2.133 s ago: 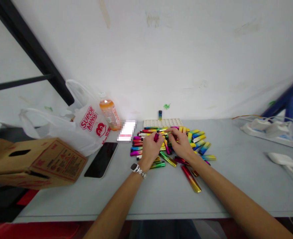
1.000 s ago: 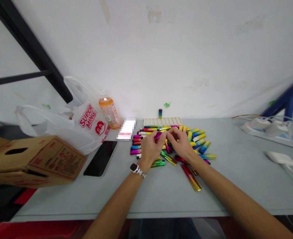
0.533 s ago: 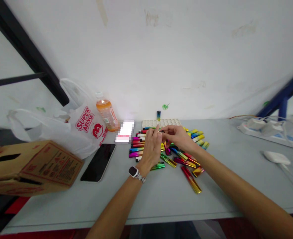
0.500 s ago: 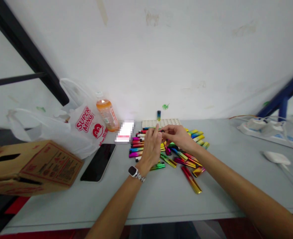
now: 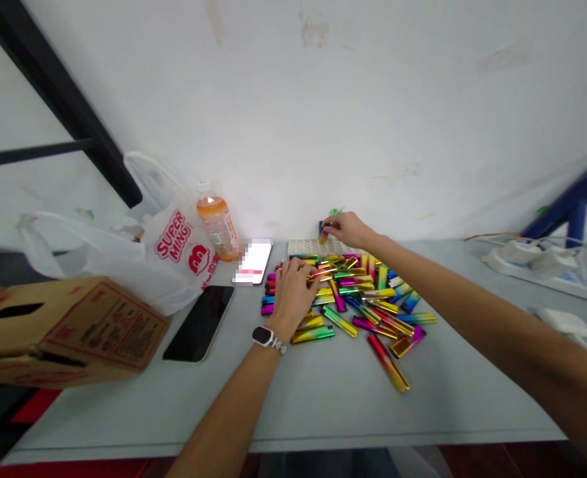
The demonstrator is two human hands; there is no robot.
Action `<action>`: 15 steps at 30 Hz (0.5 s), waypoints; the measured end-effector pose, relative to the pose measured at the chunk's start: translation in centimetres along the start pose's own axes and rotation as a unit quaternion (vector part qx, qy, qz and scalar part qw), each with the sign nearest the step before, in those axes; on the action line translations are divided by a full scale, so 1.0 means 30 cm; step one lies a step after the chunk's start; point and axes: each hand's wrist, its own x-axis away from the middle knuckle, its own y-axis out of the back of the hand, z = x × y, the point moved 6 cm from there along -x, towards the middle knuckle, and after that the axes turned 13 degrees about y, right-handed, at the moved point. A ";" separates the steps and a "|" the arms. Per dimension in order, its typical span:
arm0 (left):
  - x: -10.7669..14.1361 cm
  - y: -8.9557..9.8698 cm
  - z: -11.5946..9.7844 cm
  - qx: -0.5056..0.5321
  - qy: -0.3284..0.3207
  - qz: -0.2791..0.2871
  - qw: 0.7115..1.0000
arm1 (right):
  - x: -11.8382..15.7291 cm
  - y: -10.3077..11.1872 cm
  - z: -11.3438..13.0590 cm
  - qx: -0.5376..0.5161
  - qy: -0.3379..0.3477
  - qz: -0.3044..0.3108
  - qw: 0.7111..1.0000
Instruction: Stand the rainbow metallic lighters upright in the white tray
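Note:
Many shiny two-tone metallic lighters (image 5: pixel 340 321) lie in a loose pile on the grey table. My left hand (image 5: pixel 293 292), with a watch on its wrist, rests over the left side of the pile, fingers bent and apart, touching lighters; its fingertips are partly hidden. At the back, my right hand (image 5: pixel 348 229) pinches a red and gold lighter (image 5: pixel 324 236) upright above the white studded board (image 5: pixel 301 247). Right beside it, partly covered, a blue lighter (image 5: pixel 320 227) stands on the board.
To the left are a black phone (image 5: pixel 198 324), a lit phone (image 5: pixel 252 262), an orange drink bottle (image 5: pixel 218 222), a white plastic bag (image 5: pixel 174 252) and a cardboard box (image 5: pixel 69 332). A power strip (image 5: pixel 542 265) and white charger (image 5: pixel 562 323) sit at right. A wall rises behind.
My right hand has gone from the pile, where both hands met, up to the standing lighter, carrying a red and gold one. My left hand has shifted slightly left and down onto the pile.

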 end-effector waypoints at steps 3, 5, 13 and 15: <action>0.000 -0.010 -0.002 -0.020 0.002 0.009 1.000 | -0.024 -0.022 -0.004 0.033 0.000 0.030 0.999; -0.001 -0.015 -0.004 -0.029 0.001 0.017 0.999 | -0.034 -0.024 -0.004 0.046 -0.004 0.045 0.998; -0.013 0.002 0.008 -0.032 -0.002 0.041 0.999 | -0.067 -0.032 -0.012 0.064 0.008 0.078 0.995; -0.015 0.005 0.012 -0.035 0.000 0.050 0.998 | -0.069 -0.041 -0.018 0.060 0.008 0.069 0.996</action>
